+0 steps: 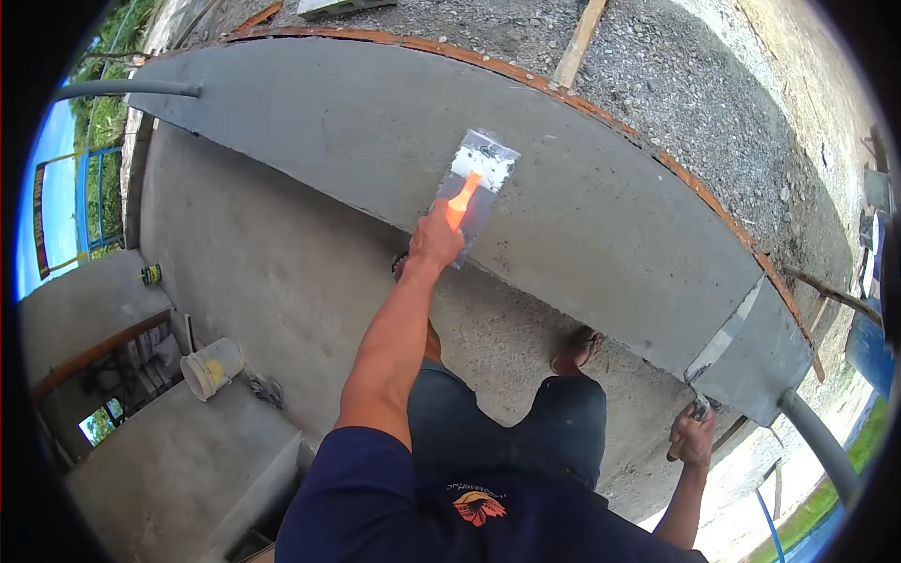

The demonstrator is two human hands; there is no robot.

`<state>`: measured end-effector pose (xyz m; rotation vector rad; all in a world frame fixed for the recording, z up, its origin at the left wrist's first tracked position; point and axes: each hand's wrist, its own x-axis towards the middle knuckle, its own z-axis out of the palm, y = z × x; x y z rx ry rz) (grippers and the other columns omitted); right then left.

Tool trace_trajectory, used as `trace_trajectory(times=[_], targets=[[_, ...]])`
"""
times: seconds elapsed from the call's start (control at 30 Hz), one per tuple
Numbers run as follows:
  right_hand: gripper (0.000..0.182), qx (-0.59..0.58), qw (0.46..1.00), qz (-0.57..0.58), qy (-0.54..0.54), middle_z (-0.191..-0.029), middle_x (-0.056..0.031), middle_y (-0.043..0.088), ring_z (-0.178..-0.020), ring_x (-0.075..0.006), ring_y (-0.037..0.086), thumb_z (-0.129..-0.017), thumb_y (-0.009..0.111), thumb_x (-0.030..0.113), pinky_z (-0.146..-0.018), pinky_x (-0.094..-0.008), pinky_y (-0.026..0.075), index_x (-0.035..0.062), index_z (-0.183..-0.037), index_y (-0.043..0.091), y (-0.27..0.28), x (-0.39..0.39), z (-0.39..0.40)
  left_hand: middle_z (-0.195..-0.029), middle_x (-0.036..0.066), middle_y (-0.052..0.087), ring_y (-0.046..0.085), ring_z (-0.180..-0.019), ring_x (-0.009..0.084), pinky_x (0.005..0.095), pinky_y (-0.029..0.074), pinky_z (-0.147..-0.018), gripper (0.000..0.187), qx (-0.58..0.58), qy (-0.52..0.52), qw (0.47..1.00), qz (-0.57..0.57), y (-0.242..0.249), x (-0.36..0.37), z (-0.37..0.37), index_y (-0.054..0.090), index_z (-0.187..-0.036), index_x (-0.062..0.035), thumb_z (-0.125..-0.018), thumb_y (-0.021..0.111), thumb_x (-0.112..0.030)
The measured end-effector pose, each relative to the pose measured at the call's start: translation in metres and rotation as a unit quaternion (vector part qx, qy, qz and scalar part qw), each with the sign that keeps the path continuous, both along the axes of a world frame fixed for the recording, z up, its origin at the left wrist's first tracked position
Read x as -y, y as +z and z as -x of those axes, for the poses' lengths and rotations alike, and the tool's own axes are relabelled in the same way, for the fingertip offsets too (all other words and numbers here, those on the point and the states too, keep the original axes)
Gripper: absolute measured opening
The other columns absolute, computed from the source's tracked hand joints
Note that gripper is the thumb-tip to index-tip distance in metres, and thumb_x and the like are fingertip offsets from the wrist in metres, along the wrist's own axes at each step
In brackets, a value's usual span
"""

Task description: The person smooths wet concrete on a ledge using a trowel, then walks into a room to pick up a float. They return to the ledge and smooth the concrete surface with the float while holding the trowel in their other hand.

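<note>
My left hand (438,236) is closed around the orange handle of a plastering trowel (485,150). The trowel's rectangular metal blade lies over the grey cement top (582,225) of a low wall, with pale mortar smeared on its far end. At the lower right, my right hand (693,438) grips the handle of a small trowel (699,405), held by the wall's near edge. A narrow light strip (727,333) runs across the cement from the small trowel's tip toward the far edge.
A wooden board (450,49) borders the far edge, with gravel (676,103) beyond. Grey pipes (131,88) (818,441) stand at both ends. A whitish bucket (212,368) sits on a ledge to the left. My feet are on the rough floor (497,338).
</note>
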<state>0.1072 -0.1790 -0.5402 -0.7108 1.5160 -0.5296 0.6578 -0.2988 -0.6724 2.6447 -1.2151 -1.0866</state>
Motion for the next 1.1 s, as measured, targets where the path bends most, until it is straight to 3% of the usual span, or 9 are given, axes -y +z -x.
trace_trajectory(times=[0.07, 0.1, 0.33, 0.5, 0.6, 0.7, 0.83, 1.0, 1.1], targets=[[0.021, 0.021, 1.000, 0.016, 0.006, -0.055, -0.0047, 0.053, -0.040, -0.0134, 0.051, -0.075, 0.068, 0.012, -0.039, -0.0260, 0.043, 0.0059, -0.081, 0.049, 0.000, 0.023, -0.065, -0.110, 0.024, 0.065, 0.060, -0.106, 0.0432, 0.0502, 0.048, -0.091, 0.045, 0.070, 0.056, 0.996, 0.027, 0.004, 0.002, -0.121, 0.049, -0.126, -0.0123, -0.082, 0.061, -0.015], [0.022, 0.021, 1.000, 0.019, 0.012, -0.055, -0.0046, 0.053, -0.040, -0.0136, 0.051, -0.075, 0.069, 0.012, -0.039, -0.0262, 0.043, 0.0058, -0.081, 0.049, -0.001, 0.036, -0.137, -0.109, 0.024, 0.065, 0.060, -0.106, 0.0429, 0.0503, 0.048, -0.090, 0.044, 0.062, 0.073, 0.995, 0.018, -0.001, 0.007, -0.226, 0.050, -0.125, -0.0123, -0.082, 0.061, -0.014], [0.024, 0.081, 0.996, -0.033, 0.026, -0.055, -0.0051, 0.053, -0.041, -0.0146, 0.052, -0.074, 0.074, 0.011, -0.040, -0.0281, 0.045, 0.0050, -0.083, 0.052, -0.008, 0.081, -0.371, -0.108, 0.028, 0.063, 0.060, -0.105, 0.0439, 0.0484, 0.048, -0.089, 0.041, 0.124, 0.095, 0.980, 0.119, -0.034, 0.022, -0.560, 0.053, -0.118, -0.0065, -0.077, 0.060, -0.011], [0.022, 0.057, 0.992, -0.066, 0.094, -0.057, -0.0061, 0.055, -0.043, -0.0150, 0.053, -0.073, 0.072, 0.006, -0.042, -0.0288, 0.046, 0.0053, -0.082, 0.052, 0.011, 0.103, -0.435, -0.104, 0.027, 0.064, 0.062, -0.100, 0.0433, 0.0472, 0.050, -0.086, 0.038, 0.187, 0.107, 0.949, 0.230, -0.013, 0.026, -0.655, 0.055, -0.112, -0.0023, -0.075, 0.062, -0.013], [0.021, 0.033, 0.990, -0.084, 0.109, -0.058, -0.0066, 0.056, -0.044, -0.0152, 0.055, -0.073, 0.071, 0.004, -0.043, -0.0290, 0.047, 0.0051, -0.082, 0.052, 0.018, 0.105, -0.444, -0.102, 0.025, 0.066, 0.064, -0.097, 0.0411, 0.0460, 0.050, -0.084, 0.036, 0.231, 0.103, 0.947, 0.197, -0.020, 0.045, -0.689, 0.058, -0.107, -0.0008, -0.076, 0.064, -0.017], [0.021, 0.028, 0.990, -0.083, 0.107, -0.058, -0.0069, 0.056, -0.045, -0.0154, 0.056, -0.072, 0.071, 0.003, -0.044, -0.0290, 0.048, 0.0049, -0.081, 0.052, 0.014, 0.098, -0.440, -0.096, 0.022, 0.068, 0.067, -0.090, 0.0378, 0.0433, 0.052, -0.080, 0.034, 0.170, 0.190, 0.955, 0.153, -0.038, 0.069, -0.689, 0.061, -0.106, -0.0009, -0.076, 0.061, -0.016], [0.022, 0.036, 0.990, -0.099, 0.091, -0.060, -0.0072, 0.057, -0.046, -0.0152, 0.057, -0.071, 0.072, 0.003, -0.044, -0.0288, 0.048, 0.0047, -0.081, 0.052, 0.009, 0.086, -0.425, -0.089, 0.020, 0.070, 0.069, -0.084, 0.0340, 0.0408, 0.053, -0.075, 0.033, 0.040, 0.164, 0.983, 0.068, -0.031, 0.102, -0.610, 0.064, -0.105, -0.0006, -0.074, 0.058, -0.011], [0.023, 0.077, 0.991, -0.067, 0.083, -0.061, -0.0061, 0.057, -0.047, -0.0143, 0.056, -0.071, 0.072, 0.003, -0.045, -0.0272, 0.047, 0.0048, -0.081, 0.052, 0.000, 0.093, -0.408, -0.105, 0.024, 0.066, 0.062, -0.103, 0.0405, 0.0446, 0.050, -0.088, 0.031, -0.015, -0.013, 0.996, 0.086, -0.031, 0.133, -0.386, 0.065, -0.107, -0.0029, -0.078, 0.058, -0.012], [0.023, 0.096, 0.993, -0.039, 0.057, -0.061, -0.0055, 0.056, -0.047, -0.0140, 0.055, -0.071, 0.072, 0.003, -0.045, -0.0269, 0.046, 0.0047, -0.082, 0.052, 0.011, 0.098, -0.385, -0.122, 0.022, 0.060, 0.056, -0.116, 0.0409, 0.0461, 0.046, -0.099, 0.041, -0.074, -0.049, 0.996, -0.018, -0.004, 0.135, -0.225, 0.055, -0.125, -0.0088, -0.084, 0.054, -0.011]])
